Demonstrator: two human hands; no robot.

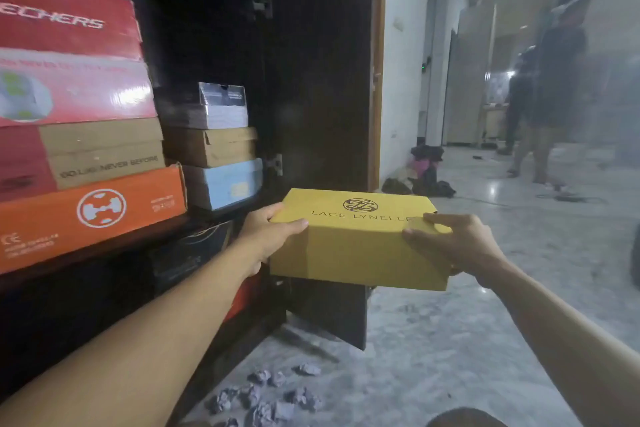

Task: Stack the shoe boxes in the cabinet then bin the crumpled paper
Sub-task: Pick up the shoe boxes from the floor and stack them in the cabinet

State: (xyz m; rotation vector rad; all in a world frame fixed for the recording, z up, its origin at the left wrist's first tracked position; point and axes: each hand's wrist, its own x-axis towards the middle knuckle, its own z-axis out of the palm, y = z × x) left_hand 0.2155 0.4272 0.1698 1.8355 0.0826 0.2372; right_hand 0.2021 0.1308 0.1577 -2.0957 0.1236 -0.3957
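Nine shoe boxes [356,239] in view, two hands [273,236], about nine crumpled paper balls [263,395]

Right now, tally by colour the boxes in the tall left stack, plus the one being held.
red boxes: 2
brown-and-red box: 1
orange box: 1
yellow box, held: 1
Total: 5

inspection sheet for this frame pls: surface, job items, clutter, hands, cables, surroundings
surface: grey speckled floor; open dark cabinet, shelves hold stacked boxes.
job's things: yellow box held in the air in front of the open door; orange box lowest in the left stack; crumpled paper on the floor.
clutter: pile of clothes by the wall.
hands: left hand and right hand grip the yellow box's ends.
cables: dark cable on the far floor.
surroundings: a blurred person stands in the background.
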